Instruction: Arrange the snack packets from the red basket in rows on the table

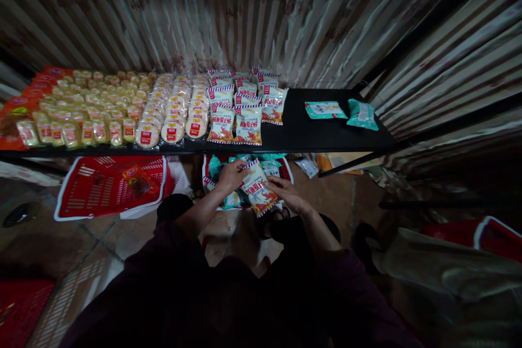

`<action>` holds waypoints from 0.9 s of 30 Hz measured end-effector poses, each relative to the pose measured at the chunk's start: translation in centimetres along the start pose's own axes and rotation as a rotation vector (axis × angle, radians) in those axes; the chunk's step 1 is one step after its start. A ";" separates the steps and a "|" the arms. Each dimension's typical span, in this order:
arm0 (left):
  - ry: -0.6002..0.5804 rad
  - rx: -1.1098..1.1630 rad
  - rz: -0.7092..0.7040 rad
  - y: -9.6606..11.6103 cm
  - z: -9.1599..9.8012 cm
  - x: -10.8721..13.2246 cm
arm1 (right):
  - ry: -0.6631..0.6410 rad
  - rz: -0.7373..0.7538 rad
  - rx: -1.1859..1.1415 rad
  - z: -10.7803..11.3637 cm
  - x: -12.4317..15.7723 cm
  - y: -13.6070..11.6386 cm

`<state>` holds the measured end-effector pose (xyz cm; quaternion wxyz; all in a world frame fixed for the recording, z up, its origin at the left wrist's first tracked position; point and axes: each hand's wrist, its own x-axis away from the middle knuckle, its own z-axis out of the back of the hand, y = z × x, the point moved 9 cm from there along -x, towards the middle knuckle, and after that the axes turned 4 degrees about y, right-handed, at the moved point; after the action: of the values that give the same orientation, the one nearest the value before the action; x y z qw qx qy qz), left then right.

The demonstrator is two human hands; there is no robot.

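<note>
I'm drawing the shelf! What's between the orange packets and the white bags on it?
The head view shows small yellow packs, then rows of round packets.

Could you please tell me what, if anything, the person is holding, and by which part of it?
A white packet: the left hand grips it near its upper left corner, the right hand by its right side.

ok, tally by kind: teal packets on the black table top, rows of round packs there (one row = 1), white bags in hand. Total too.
Teal packets on the black table top: 2
Rows of round packs: 3
White bag held between left hand and right hand: 1
Total: 6
</note>
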<state>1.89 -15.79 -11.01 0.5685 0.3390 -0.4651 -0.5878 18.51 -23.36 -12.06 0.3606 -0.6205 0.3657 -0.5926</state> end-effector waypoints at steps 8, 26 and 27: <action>-0.001 0.061 0.020 -0.8 0.6 1.3 | 0.007 0.041 -0.028 -1.0 0.7 1.3; 0.040 0.459 0.225 0.7 -0.1 2.7 | 0.160 0.135 -0.359 -0.2 -1.0 -0.5; -0.044 0.512 0.229 0.8 -1.4 3.3 | 0.162 0.143 -0.371 -0.4 -1.1 -0.4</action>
<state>3.07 -19.24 -10.34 0.5169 0.4038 -0.6460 -0.3905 18.13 -22.23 -12.17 0.2509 -0.5990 0.5395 -0.5359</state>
